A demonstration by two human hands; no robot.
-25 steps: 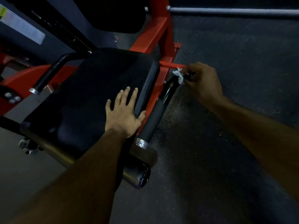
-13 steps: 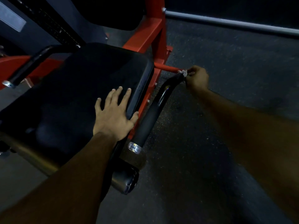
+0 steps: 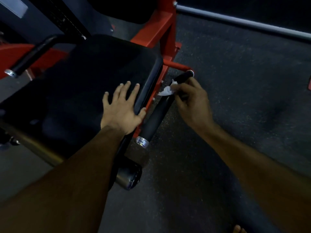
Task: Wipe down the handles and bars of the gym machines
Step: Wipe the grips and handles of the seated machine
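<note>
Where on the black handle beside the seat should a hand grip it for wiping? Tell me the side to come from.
Grip the handle on its bare middle, between the wipe and the metal cap. Come from the floor side, as the right hand does; the seat crowds the other side.

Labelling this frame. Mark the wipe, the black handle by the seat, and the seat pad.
wipe (image 3: 165,91), head view, middle of the white wad.
handle (image 3: 155,117), head view, bare black grip.
seat pad (image 3: 87,78), head view, bare top.
</note>
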